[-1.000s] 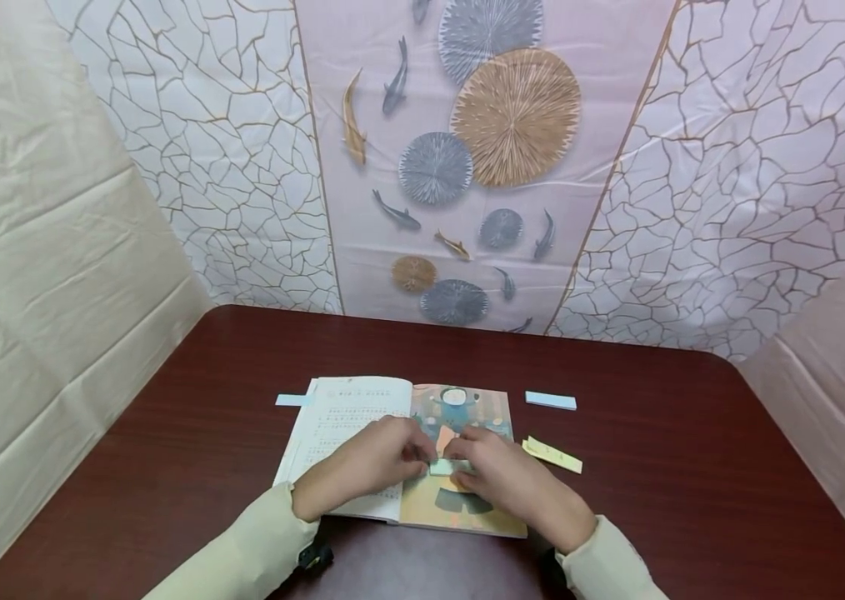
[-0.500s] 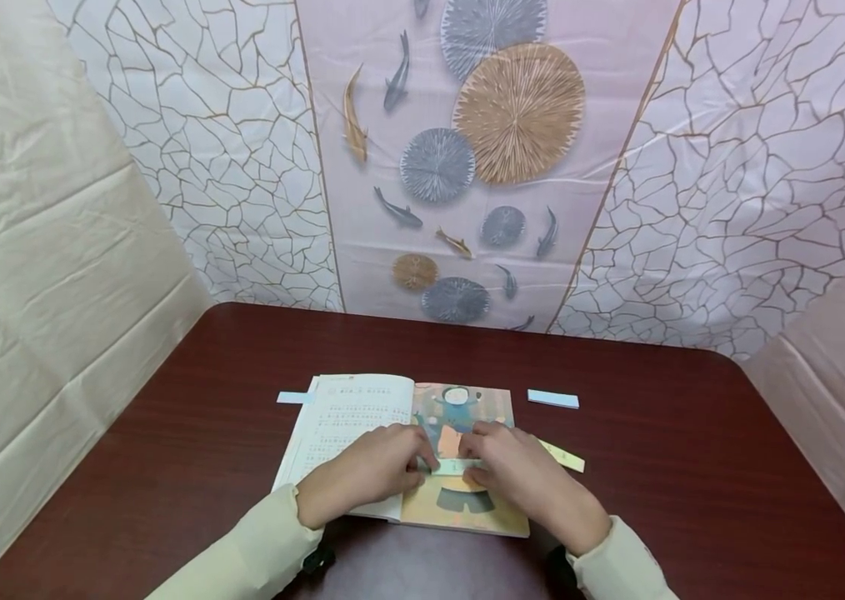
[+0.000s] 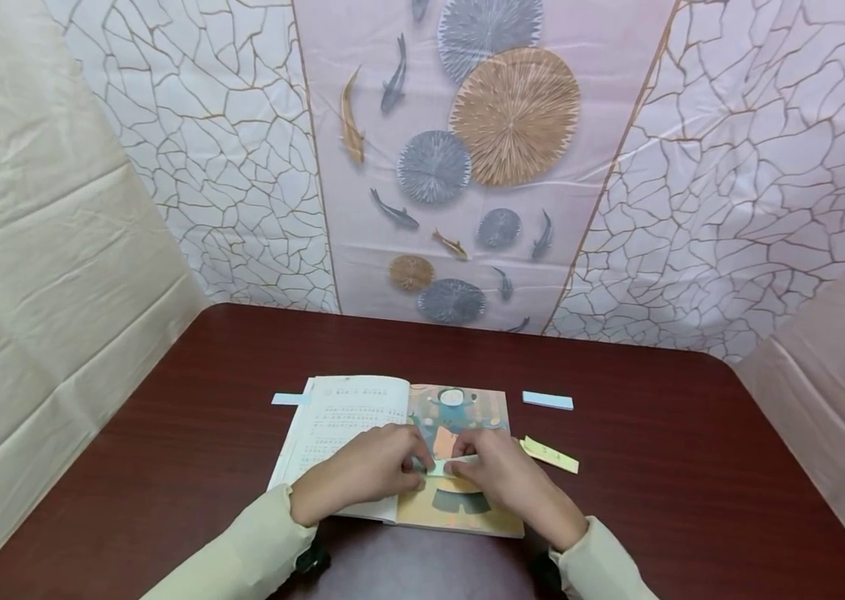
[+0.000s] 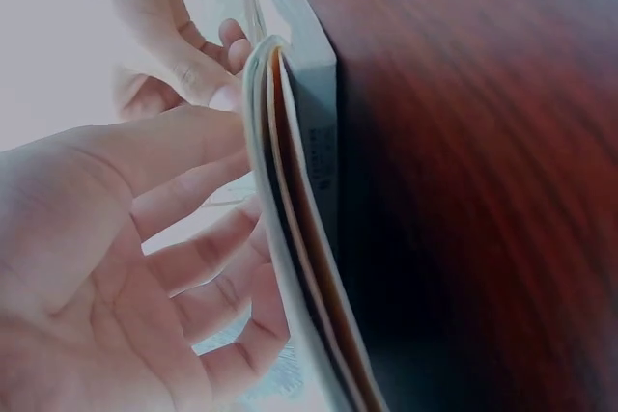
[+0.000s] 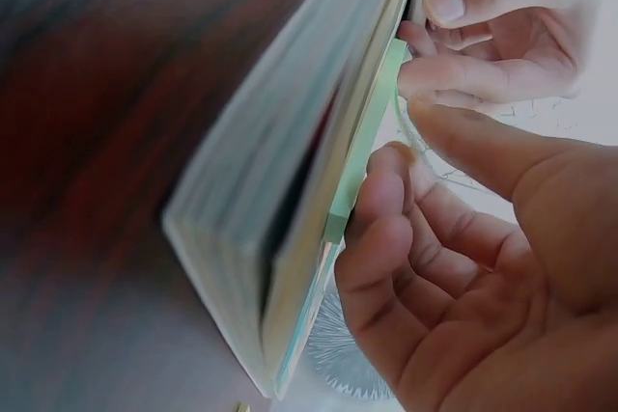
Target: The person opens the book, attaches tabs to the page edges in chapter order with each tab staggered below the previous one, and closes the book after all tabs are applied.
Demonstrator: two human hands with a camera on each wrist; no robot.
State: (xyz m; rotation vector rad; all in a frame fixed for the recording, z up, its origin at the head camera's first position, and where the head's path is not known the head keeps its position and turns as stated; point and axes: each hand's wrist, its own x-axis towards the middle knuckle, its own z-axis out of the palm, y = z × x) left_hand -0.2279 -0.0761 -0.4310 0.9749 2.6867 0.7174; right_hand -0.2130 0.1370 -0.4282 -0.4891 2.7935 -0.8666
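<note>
At the left, creased cream fabric (image 3: 62,333) is hanging beside the dark red, wood-grained table (image 3: 167,467). A flat light-blue paper strip (image 3: 287,399) is projecting from the left edge of an open paperback book (image 3: 358,404), whose left page is bowing gently and carrying print too small to read. The left hand (image 3: 366,468) is resting over the book, its fingers loosely bent, its thumb standing apart from the index finger, and its fingertips touching the left end of a green sticky-note pad (image 5: 367,142). This narrow, straight-edged pad is lying across the illustrated right page; in the head view the hands are partly covering it. The right hand (image 3: 508,477) is pinching the pad's thin top sheet between thumb and index finger, its remaining fingers curling; it is hiding part of the illustration. Both cream sleeves are running out of the head view's lower edge. Farther right, a light-blue pad (image 3: 547,401) and fanned yellow paper strips (image 3: 552,456) are lying on the table, beside the book.
</note>
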